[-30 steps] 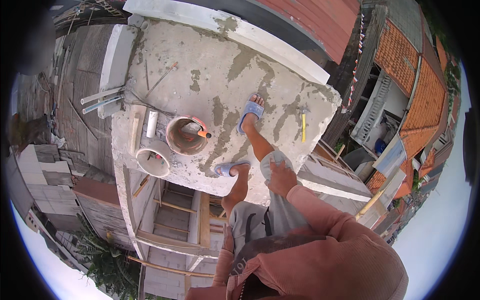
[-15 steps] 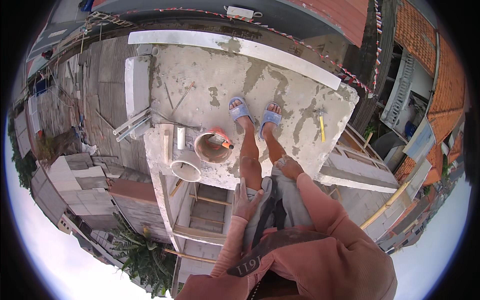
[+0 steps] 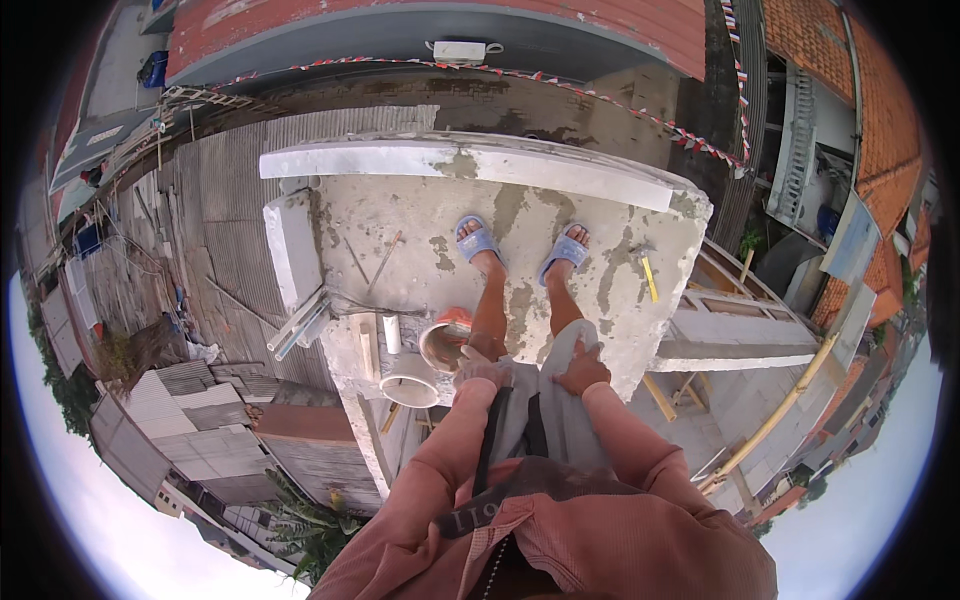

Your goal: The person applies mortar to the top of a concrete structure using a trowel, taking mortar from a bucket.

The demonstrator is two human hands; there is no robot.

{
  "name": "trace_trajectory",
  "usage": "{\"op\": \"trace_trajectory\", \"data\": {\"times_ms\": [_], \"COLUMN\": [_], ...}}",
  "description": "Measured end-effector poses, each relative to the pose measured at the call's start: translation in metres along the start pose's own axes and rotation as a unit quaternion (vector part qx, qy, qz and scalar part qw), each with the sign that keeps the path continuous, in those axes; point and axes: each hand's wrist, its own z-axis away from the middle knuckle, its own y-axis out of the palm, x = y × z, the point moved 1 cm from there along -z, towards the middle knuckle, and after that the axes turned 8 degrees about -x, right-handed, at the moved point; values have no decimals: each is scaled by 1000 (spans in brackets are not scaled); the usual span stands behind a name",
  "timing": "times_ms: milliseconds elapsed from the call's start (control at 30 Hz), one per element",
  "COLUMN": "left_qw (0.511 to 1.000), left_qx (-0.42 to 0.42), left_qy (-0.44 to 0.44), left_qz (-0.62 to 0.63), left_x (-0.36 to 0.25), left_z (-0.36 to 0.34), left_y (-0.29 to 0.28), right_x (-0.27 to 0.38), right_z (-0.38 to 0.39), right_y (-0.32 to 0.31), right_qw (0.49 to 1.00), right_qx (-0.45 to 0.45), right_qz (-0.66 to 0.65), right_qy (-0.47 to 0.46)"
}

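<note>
My left hand (image 3: 480,368), greyish with dust, rests against my left knee at the hem of the grey shorts (image 3: 512,405), its fingers apart. My right hand (image 3: 583,371) lies on the right leg of the shorts near the knee, fingers spread over the cloth. Neither hand holds a tool. Beyond the left hand stands a reddish bucket (image 3: 440,343), partly hidden by my leg. A pale round bucket (image 3: 410,385) sits beside it at the slab's near edge. My feet, in blue slide sandals (image 3: 478,240), stand on the concrete slab (image 3: 520,300).
A hammer with a yellow handle (image 3: 650,280) lies on the slab at right. Pipes (image 3: 298,325), a white tube (image 3: 392,334) and thin rods (image 3: 385,260) lie at left. A low white ledge (image 3: 470,163) borders the far side. The slab's near edge drops to wooden framing (image 3: 660,397).
My left hand has moved up to the knee, and my right hand has shifted slightly nearer on the shorts. The right shorts leg now covers the knee. The view has tilted farther ahead.
</note>
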Motion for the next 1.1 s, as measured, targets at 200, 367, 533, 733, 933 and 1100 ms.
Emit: {"op": "trace_trajectory", "data": {"times_ms": [200,367,533,733,933,1100], "left_qw": [996,989,975,981,978,976], "left_qx": [-68,-118,-145,-91,-107,-85], "left_qy": [-8,-29,-44,-69,-66,-86], "left_qz": [-63,-82,-160,-158,-168,-179], "left_x": [-37,-54,-67,-78,-82,-84], "left_z": [14,24,18,20,21,21], "left_y": [-15,-5,11,10,13,19], "right_x": [13,4,-3,-9,-6,-9], "right_z": [-27,-39,-60,-70,-82,-79], "right_y": [31,43,58,85,106,107], "right_qw": [999,998,997,986,989,987], "right_qx": [39,-30,-37,-83,-119,-103], "right_qz": [6,-36,-35,-107,-78,-109], "right_qy": [24,28,49,97,50,64]}}
